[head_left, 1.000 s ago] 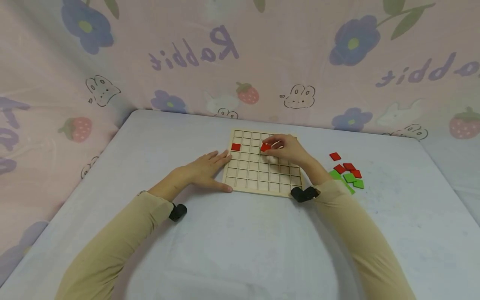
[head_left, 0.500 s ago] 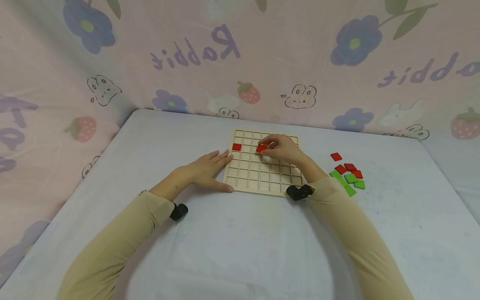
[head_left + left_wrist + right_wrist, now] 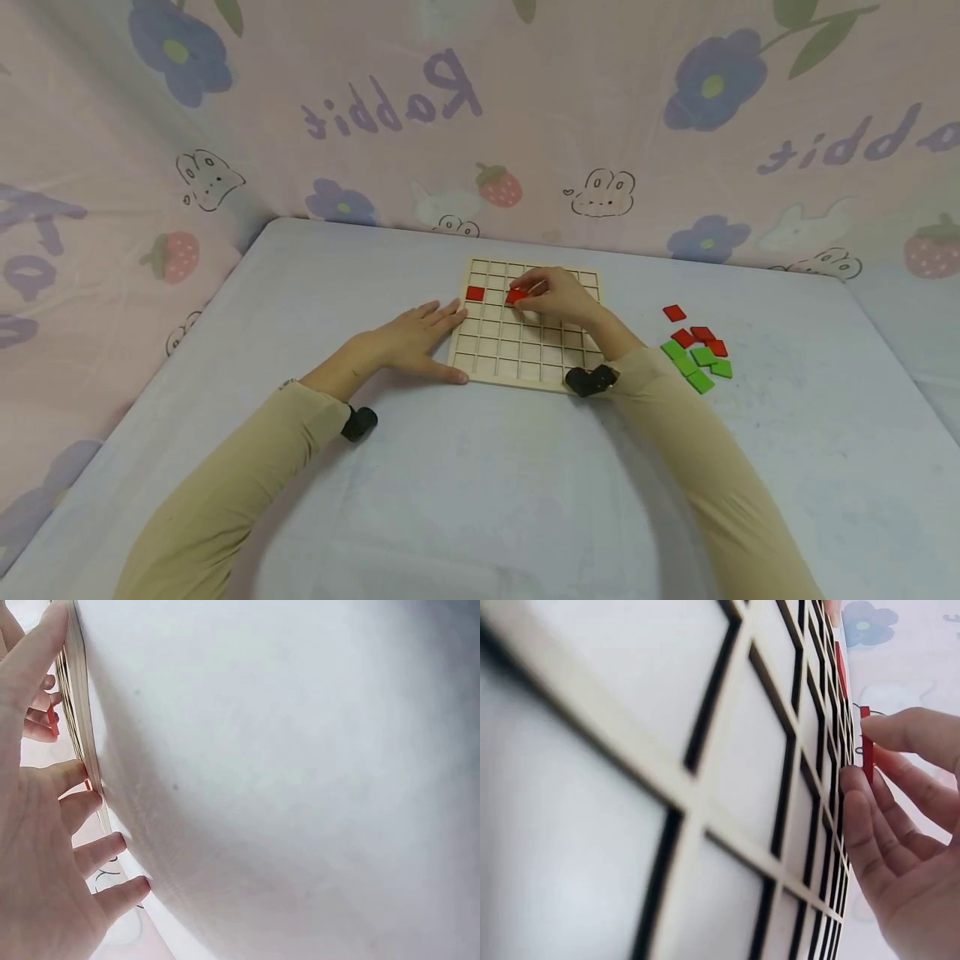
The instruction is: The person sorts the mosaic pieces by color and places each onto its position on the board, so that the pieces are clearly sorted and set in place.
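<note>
A wooden grid board with square cells lies on the table. One red square tile sits in a cell near its left edge. My right hand pinches a second red tile between thumb and fingers, close over the board's upper middle. In the right wrist view that tile is seen edge-on, beside the grid bars. My left hand has its fingers spread, with fingertips and thumb at the board's left edge; in the left wrist view its fingers reach along the board's side.
To the right of the board lie several loose red tiles and several green tiles, some overlapping. A white cloth covers the table. A patterned curtain hangs behind the far edge.
My right hand has moved left across the board with the pinched red tile, towards the tile in the grid. The left hand stays at the board's edge.
</note>
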Tool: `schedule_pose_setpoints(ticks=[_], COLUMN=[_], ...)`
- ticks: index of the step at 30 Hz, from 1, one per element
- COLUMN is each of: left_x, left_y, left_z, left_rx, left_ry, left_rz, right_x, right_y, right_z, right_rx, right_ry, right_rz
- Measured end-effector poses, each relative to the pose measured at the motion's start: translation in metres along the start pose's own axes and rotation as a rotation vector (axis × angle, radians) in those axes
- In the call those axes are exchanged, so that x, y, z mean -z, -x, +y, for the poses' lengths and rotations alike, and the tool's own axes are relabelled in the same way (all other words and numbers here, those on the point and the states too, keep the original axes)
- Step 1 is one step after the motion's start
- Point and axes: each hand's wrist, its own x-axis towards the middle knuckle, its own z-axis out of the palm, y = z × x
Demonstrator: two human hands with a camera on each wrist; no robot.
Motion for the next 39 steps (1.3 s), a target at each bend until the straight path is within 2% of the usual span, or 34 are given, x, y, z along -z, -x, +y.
schedule_pose_setpoints(ticks=[19, 39], left_x=[0.000, 0.000], left_y=[-0.001, -0.001], left_z=[0.001, 0.000], left_rx=[0.017, 0.011], left_ry=[-0.004, -0.002], left_rz=[-0.007, -0.004], right_x=[-0.008, -0.012], right_y=[-0.010, -0.017], right_z=[-0.006, -0.011], right_rx=[-0.030, -0.020], right_ry=[0.016, 0.030], right_rz=[-0.003, -0.005])
